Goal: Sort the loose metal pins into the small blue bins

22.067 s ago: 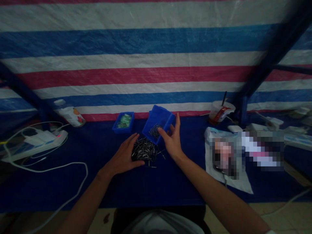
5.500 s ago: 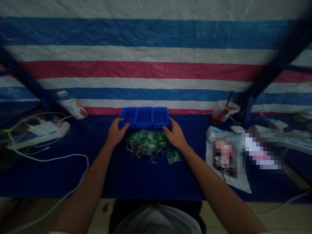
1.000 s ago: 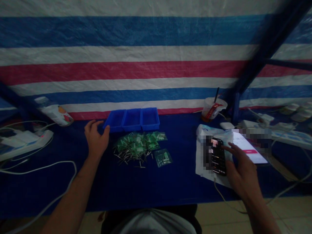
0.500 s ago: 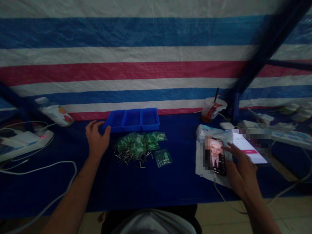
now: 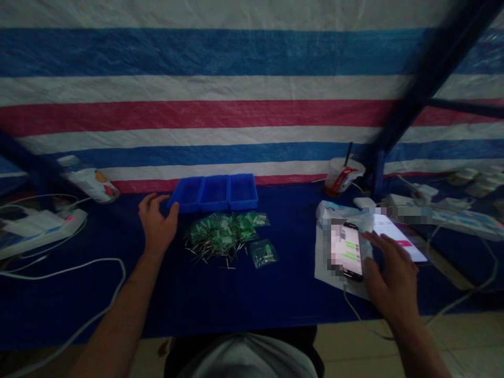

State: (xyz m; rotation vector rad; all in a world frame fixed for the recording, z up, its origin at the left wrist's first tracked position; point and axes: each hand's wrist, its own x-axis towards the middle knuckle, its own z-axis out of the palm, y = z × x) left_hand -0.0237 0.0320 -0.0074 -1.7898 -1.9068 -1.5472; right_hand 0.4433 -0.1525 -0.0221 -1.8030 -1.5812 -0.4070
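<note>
My left hand point(image 5: 157, 223) rests open on the blue tabletop, its thumb against the left end of a row of three small blue bins point(image 5: 213, 192). In front of the bins lies a heap of green circuit pieces and metal pins point(image 5: 220, 236), with one small bag of parts point(image 5: 264, 254) beside it. My right hand point(image 5: 389, 281) hovers open over a lit phone point(image 5: 350, 257), fingers spread at the phone's right edge. The phone lies on a white plastic bag point(image 5: 326, 262).
A second lit screen point(image 5: 399, 244) lies right of the phone. A drink cup with straw point(image 5: 342, 178) stands at the back right by a blue post point(image 5: 380, 173). A bottle point(image 5: 90, 184), power strip point(image 5: 43, 228) and white cables point(image 5: 79, 268) lie left. More plugs and cables crowd the far right.
The phone's screen switched from a picture to a pale chat-like page. My right hand shifted slightly over the phone; my left hand stayed by the bins.
</note>
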